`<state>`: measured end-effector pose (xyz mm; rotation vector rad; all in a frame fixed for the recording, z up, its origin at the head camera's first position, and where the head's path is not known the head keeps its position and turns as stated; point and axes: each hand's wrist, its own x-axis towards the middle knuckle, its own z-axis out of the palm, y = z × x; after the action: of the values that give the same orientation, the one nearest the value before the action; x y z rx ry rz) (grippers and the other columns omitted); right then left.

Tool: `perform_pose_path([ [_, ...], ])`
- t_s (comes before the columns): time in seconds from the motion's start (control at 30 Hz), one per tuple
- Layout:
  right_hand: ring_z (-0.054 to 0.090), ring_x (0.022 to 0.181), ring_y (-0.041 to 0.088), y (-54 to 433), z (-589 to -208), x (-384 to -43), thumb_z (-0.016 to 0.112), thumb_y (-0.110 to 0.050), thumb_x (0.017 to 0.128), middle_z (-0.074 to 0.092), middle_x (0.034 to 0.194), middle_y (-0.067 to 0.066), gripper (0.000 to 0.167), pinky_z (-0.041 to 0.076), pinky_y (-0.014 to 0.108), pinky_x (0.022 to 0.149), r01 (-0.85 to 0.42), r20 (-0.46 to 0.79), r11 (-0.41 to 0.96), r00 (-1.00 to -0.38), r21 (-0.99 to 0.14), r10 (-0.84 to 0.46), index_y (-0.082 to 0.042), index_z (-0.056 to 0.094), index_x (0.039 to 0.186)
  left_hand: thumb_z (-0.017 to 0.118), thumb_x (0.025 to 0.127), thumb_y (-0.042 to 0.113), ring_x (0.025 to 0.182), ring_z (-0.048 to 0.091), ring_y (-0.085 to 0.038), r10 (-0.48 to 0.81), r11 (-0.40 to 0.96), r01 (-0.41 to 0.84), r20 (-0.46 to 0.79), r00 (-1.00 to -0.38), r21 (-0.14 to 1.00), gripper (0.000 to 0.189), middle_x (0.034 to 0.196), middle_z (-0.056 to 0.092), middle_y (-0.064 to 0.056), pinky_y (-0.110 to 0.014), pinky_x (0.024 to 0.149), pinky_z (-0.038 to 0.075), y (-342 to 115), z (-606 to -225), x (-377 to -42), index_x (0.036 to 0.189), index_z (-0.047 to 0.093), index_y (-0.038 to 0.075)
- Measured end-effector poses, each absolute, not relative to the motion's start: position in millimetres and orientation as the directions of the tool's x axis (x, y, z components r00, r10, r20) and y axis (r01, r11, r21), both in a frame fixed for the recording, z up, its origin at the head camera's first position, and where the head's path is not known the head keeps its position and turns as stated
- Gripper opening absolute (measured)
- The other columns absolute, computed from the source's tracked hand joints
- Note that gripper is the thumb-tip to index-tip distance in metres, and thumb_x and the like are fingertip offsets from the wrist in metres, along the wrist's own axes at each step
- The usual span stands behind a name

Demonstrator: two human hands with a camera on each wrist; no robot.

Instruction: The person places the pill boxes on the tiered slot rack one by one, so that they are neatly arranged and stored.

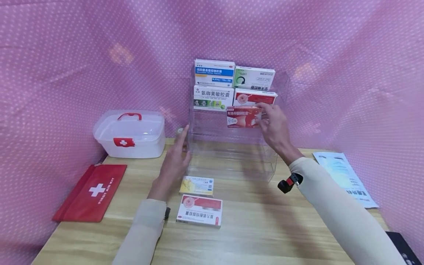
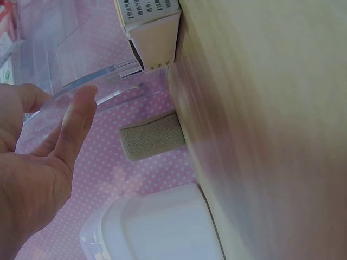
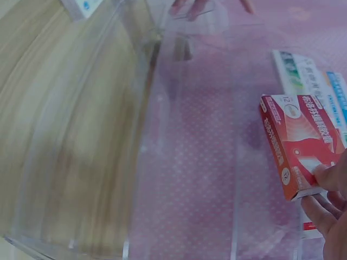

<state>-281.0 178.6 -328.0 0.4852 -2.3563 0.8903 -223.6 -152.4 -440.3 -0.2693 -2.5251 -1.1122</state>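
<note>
My right hand [image 1: 275, 125] pinches the right end of a red medicine box [image 1: 243, 117], thumb on its front. The box is in front of the clear acrylic tiered display rack [image 1: 228, 147], just below a red-and-white medicine box [image 1: 255, 97]. Over in the right wrist view, thumb and fingers grip the end of the same red box [image 3: 301, 141]. My left hand [image 1: 175, 158] rests at the rack's left side with its fingers extended; in the left wrist view its fingers touch the clear side panel [image 2: 103, 76]. Upper tiers also hold white-and-blue [image 1: 214, 73], green-and-white [image 1: 254, 78] and white capsule [image 1: 213, 97] boxes.
A yellow-and-white box [image 1: 197, 185] and another red-and-white box [image 1: 200, 210] lie before the rack. At left are a white first-aid case [image 1: 132, 134] and a red pouch [image 1: 92, 193]. A tan bandage roll [image 2: 153, 136] stands behind. A white packet [image 1: 344, 178] lies right.
</note>
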Motion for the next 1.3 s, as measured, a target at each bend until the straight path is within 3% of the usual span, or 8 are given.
perform_pose_path([
  [0.3,0.075,0.107,0.042,173,-348,-285,0.074,0.006,0.094,0.066,0.125,0.025,0.047,0.067,0.053,0.093,-0.465,0.578,0.744,-0.805,-0.48,-0.13,-0.006,0.068,0.138,0.065,0.105,0.006,0.133,0.065,-0.035,0.019,0.671,0.3,0.388,-0.921,0.678,0.102,0.158,0.057,-0.016,-0.054,0.116,0.056,-151,-439,-224,0.169,0.003,0.056],
  [0.67,0.068,0.119,0.039,137,-364,-287,0.075,-0.002,0.098,0.067,0.131,0.022,0.049,0.061,0.053,0.105,-0.45,0.582,0.759,-0.805,-0.47,-0.116,-0.009,0.066,0.145,0.064,0.105,0.005,0.129,0.066,-0.034,0.019,0.666,0.296,0.381,-0.924,0.684,0.102,0.154,0.059,-0.017,-0.054,0.116,0.057,-150,-436,-222,0.169,0.004,0.055],
  [0.9,0.064,0.126,0.029,100,-367,-283,0.065,-0.009,0.106,0.055,0.136,0.011,0.056,0.065,0.047,0.104,-0.431,0.438,0.648,-0.884,-0.628,-0.164,-0.022,0.052,0.16,0.066,0.103,0.002,0.134,0.063,-0.033,0.014,0.667,0.28,0.363,-0.931,0.691,0.107,0.157,0.056,-0.014,-0.052,0.115,0.057,-149,-438,-221,0.168,0.001,0.058],
  [1.0,0.065,0.128,0.031,90,-366,-281,0.063,-0.011,0.107,0.053,0.137,0.012,0.057,0.065,0.049,0.105,-0.454,0.439,0.671,-0.874,-0.586,-0.208,-0.023,0.048,0.161,0.067,0.102,0.001,0.135,0.063,-0.033,0.014,0.655,0.275,0.353,-0.936,0.703,0.109,0.158,0.056,-0.014,-0.052,0.114,0.058,-150,-439,-222,0.167,0.001,0.059],
  [1.03,0.065,0.128,0.032,88,-365,-281,0.064,-0.01,0.106,0.054,0.136,0.014,0.059,0.063,0.049,0.107,-0.472,0.466,0.718,-0.854,-0.511,-0.23,-0.022,0.048,0.162,0.067,0.102,0.002,0.135,0.063,-0.033,0.017,0.655,0.277,0.352,-0.936,0.703,0.109,0.158,0.055,-0.014,-0.052,0.114,0.058,-150,-439,-222,0.167,0.001,0.059],
  [1.13,0.067,0.123,0.035,85,-364,-280,0.064,-0.01,0.105,0.054,0.136,0.018,0.062,0.063,0.049,0.107,-0.491,0.483,0.757,-0.834,-0.432,-0.265,-0.019,0.045,0.164,0.066,0.103,0.002,0.135,0.063,-0.032,0.022,0.66,0.281,0.356,-0.934,0.697,0.108,0.16,0.054,-0.013,-0.051,0.114,0.059,-150,-439,-223,0.167,0.001,0.059],
  [1.3,0.061,0.134,0.038,86,-359,-273,0.067,-0.007,0.101,0.053,0.15,0.022,0.082,0.059,0.053,0.114,-0.482,0.423,0.758,-0.855,-0.44,-0.299,-0.018,0.028,0.172,0.067,0.102,0.002,0.137,0.062,-0.032,0.017,0.666,0.286,0.369,-0.929,0.689,0.109,0.164,0.051,-0.011,-0.05,0.114,0.058,-150,-439,-224,0.167,0.001,0.059],
])
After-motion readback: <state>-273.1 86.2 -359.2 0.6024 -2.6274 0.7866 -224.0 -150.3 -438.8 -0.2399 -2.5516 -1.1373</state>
